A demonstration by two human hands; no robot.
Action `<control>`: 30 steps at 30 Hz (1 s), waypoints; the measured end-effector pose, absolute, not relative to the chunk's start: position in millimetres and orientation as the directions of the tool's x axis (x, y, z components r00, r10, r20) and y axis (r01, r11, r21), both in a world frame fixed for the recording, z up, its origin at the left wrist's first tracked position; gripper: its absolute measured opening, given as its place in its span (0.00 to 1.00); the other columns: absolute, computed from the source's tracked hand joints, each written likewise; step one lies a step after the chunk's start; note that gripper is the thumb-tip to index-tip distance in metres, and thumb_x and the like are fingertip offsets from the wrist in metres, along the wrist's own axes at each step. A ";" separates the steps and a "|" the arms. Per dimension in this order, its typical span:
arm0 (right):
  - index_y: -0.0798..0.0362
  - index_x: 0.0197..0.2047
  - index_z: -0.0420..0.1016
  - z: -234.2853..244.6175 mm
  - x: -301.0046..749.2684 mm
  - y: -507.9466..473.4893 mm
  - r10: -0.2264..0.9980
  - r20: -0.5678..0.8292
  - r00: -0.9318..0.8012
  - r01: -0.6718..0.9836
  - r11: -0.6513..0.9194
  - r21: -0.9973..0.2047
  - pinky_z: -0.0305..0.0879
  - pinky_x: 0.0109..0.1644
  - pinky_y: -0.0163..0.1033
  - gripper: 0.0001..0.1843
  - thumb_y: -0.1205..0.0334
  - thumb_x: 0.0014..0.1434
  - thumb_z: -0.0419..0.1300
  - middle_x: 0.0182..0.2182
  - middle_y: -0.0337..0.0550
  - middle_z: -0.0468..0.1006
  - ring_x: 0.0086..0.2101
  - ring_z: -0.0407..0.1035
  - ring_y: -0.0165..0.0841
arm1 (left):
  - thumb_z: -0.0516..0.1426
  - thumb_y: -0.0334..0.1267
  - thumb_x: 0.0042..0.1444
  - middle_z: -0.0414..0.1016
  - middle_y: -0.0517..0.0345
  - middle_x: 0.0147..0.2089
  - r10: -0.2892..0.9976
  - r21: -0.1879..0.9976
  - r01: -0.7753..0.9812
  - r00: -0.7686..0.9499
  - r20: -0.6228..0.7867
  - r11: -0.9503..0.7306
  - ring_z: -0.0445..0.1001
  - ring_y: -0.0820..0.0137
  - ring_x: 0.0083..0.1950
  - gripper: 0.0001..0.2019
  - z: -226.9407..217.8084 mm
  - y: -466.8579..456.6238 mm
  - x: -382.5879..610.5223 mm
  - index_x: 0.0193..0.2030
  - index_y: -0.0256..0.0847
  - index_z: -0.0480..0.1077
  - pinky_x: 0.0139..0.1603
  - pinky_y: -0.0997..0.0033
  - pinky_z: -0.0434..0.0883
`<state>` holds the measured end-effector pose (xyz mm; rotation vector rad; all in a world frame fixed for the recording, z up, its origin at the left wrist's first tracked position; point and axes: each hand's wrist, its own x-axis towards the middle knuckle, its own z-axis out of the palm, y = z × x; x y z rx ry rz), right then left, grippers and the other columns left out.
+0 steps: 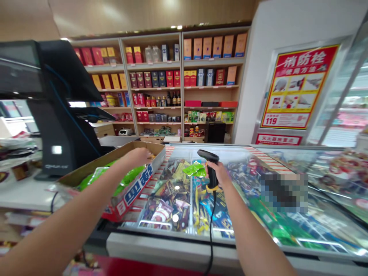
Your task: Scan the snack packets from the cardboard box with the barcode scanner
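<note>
My right hand is closed round the handle of a black barcode scanner, held upright over the glass lid of a chest freezer; its cable hangs down toward me. A small green packet sits against the same hand, beside the scanner. My left hand reaches into an open cardboard box resting on the freezer's left end. The box holds green packets. The left fingers are curled down inside the box, and what they touch is hidden.
A black till terminal stands on the white counter to the left. The freezer is full of wrapped ice creams under sliding glass. Wooden shelves with boxed goods and bottles line the back wall. A red fire-hydrant poster hangs at the right.
</note>
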<state>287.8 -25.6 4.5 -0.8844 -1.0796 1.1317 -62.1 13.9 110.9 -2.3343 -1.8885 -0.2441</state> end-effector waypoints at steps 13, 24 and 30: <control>0.55 0.28 0.73 -4.5 279.2 -23.9 0.980 0.197 0.026 -0.131 0.199 -0.971 0.64 0.16 0.36 0.16 0.50 0.45 0.67 0.15 0.38 0.72 0.13 0.66 0.32 | 0.63 0.50 0.40 0.79 0.47 0.34 0.988 -0.067 0.998 0.022 0.151 -0.012 0.77 0.55 0.40 0.15 96.2 -14.7 -116.0 0.29 0.40 0.75 0.37 0.69 0.68; 0.55 0.27 0.73 -6.8 278.0 -21.7 0.978 0.207 0.004 -0.089 0.207 -0.974 0.63 0.16 0.35 0.16 0.51 0.45 0.67 0.14 0.38 0.73 0.13 0.67 0.32 | 0.53 0.39 0.60 0.78 0.38 0.45 0.933 0.000 0.997 -0.075 0.352 0.080 0.77 0.51 0.46 0.13 106.9 -40.0 -77.1 0.43 0.35 0.74 0.44 0.61 0.70; 0.55 0.26 0.74 -8.6 276.5 -22.4 0.979 0.203 -0.021 -0.066 0.201 -0.977 0.62 0.16 0.34 0.15 0.51 0.45 0.67 0.14 0.39 0.73 0.13 0.67 0.32 | 0.49 0.41 0.61 0.79 0.52 0.37 0.803 0.359 0.919 -0.086 0.589 -0.165 0.75 0.63 0.39 0.14 105.8 -39.5 -30.8 0.42 0.39 0.74 0.41 0.69 0.67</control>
